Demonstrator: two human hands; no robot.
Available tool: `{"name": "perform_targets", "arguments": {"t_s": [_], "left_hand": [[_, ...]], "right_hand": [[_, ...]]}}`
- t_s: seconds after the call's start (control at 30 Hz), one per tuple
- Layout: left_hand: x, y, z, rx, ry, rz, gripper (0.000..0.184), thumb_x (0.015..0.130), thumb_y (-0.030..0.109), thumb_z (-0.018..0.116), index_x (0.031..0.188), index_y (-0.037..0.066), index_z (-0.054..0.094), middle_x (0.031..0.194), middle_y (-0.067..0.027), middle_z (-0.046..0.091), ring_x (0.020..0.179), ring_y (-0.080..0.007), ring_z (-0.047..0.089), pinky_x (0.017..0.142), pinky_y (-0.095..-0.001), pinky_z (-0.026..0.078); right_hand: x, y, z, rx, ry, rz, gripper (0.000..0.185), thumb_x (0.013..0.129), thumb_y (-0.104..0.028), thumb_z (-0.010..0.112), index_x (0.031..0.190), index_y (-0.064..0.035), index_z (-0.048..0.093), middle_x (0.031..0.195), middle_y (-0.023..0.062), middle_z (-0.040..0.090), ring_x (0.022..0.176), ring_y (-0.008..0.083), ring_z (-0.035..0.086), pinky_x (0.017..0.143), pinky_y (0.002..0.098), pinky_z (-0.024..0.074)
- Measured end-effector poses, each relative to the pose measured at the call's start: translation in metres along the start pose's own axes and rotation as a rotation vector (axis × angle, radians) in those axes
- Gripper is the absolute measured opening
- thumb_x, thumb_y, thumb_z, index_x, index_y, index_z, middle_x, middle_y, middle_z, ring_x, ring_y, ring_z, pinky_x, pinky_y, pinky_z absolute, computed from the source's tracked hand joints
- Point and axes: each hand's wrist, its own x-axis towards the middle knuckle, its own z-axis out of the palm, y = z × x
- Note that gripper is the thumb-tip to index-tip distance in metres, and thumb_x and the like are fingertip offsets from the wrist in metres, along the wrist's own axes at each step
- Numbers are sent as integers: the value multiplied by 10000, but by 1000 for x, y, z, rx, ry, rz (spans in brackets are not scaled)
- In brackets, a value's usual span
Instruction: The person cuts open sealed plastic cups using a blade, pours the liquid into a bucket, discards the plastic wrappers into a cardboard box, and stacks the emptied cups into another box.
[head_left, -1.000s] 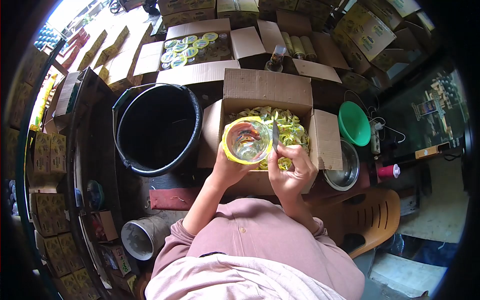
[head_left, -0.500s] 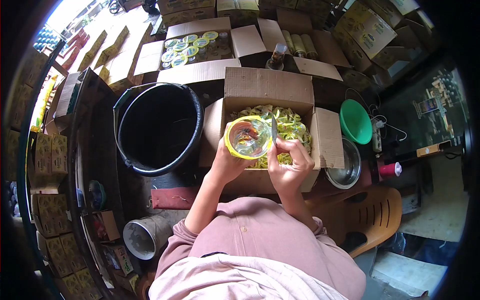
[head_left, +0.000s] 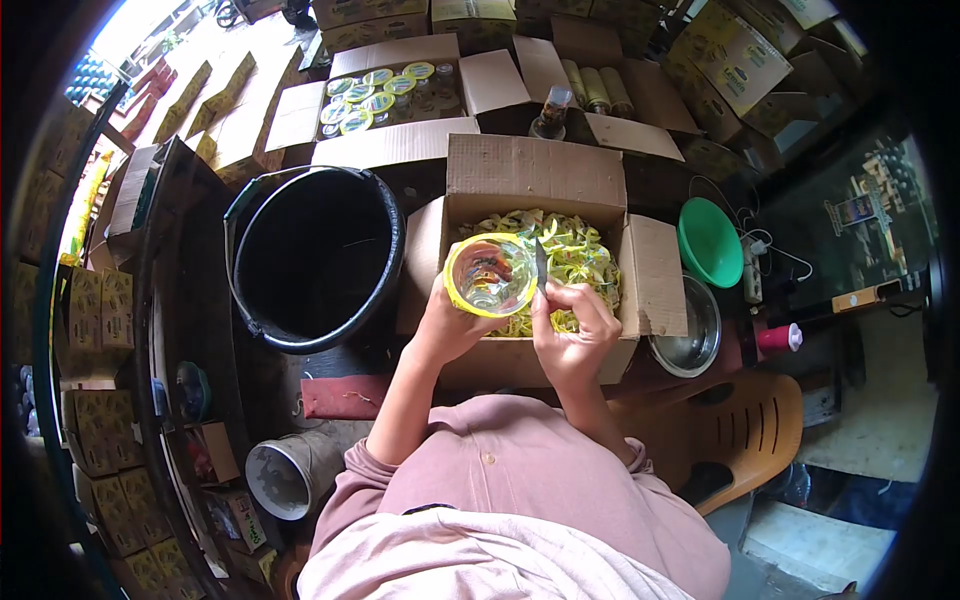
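My left hand (head_left: 445, 325) is wrapped round a clear plastic cup (head_left: 492, 290) with a yellow rim, its open mouth facing up toward me. Printed red and dark marks show inside the cup. Between the thumb and fingers of my right hand (head_left: 580, 328) is a small knife (head_left: 541, 262), its blade pointing up along the right side of the rim. Both hands are over an open cardboard box (head_left: 536, 172) filled with yellow-green plastic scraps (head_left: 582, 248).
A large black bucket (head_left: 245, 285) stands left of the box. To the right are a green basin (head_left: 708, 245) and a metal bowl (head_left: 705, 325). Behind, another carton (head_left: 380, 148) holds several lidded cups, near a glass jar (head_left: 551, 115). An orange chair (head_left: 755, 440) is at lower right.
The cup and both hands have shifted slightly left. The knife has moved a little lower along the cup's rim, and more of the rim's right side shows.
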Motion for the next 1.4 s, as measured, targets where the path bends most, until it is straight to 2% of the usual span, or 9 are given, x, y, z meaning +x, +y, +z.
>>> {"name": "perform_targets", "arguments": {"t_s": [0.07,0.37,0.5,0.53,0.77,0.93,1.03,1.2,1.4], "left_hand": [[2,2,1,-11,13,-1,600,573,7,746,1100,-9,457,1001,-105,522,919,-190,555,831,-291,445],[-2,-6,3,69,-68,-3,572,584,17,742,1089,1,476,1025,-100,523,929,-199,548,834,-290,442],[2,-3,1,-166,-11,-97,632,573,-13,716,1135,9,428,1039,-96,514,933,-167,555,842,-285,452],[3,-3,0,-96,-24,-43,668,570,-10,718,1158,12,401,1049,-92,502,932,-157,555,845,-286,455],[5,3,1,-221,-1,15,658,597,16,716,1167,20,388,1054,-81,489,955,-160,535,845,-287,453],[1,-1,12,-300,44,7,661,596,46,768,1147,31,402,1072,-98,466,990,-199,521,856,-297,446],[3,-4,9,-49,57,141,646,605,29,754,1150,30,407,1073,-104,471,992,-206,522,874,-305,440],[0,1,18,-176,99,106,685,606,-3,725,1191,17,370,1117,-122,483,1080,-204,478,923,-325,406],[-5,2,19,-150,94,85,711,584,-26,702,1203,10,355,1104,-116,494,1068,-204,488,943,-327,384]], "right_hand": [[1,-1,0,-18,-3,4,108,675,74,649,754,19,600,686,96,607,562,146,595,529,243,458],[10,2,-1,-52,-1,2,104,677,80,648,754,27,603,691,97,608,567,140,600,530,234,454],[9,7,-4,-15,66,96,103,686,66,647,764,9,612,686,95,611,569,149,606,521,242,456],[8,9,-6,-15,62,126,105,684,57,656,769,7,618,687,90,614,574,145,610,523,240,454],[-3,3,-3,25,31,-15,139,674,63,681,787,17,616,711,84,614,569,120,584,528,219,451],[-2,-7,-4,34,16,-39,168,659,62,679,805,-1,623,710,89,621,607,152,605,565,247,470],[0,-6,-3,19,35,-74,190,661,48,671,831,-30,635,696,80,616,585,150,609,541,251,479],[1,-8,-3,-15,41,-115,191,658,51,668,830,-26,636,699,78,619,597,155,614,547,258,484],[4,-4,-6,-7,59,-108,178,666,52,669,821,-27,635,707,83,622,621,161,620,561,253,484]]}}
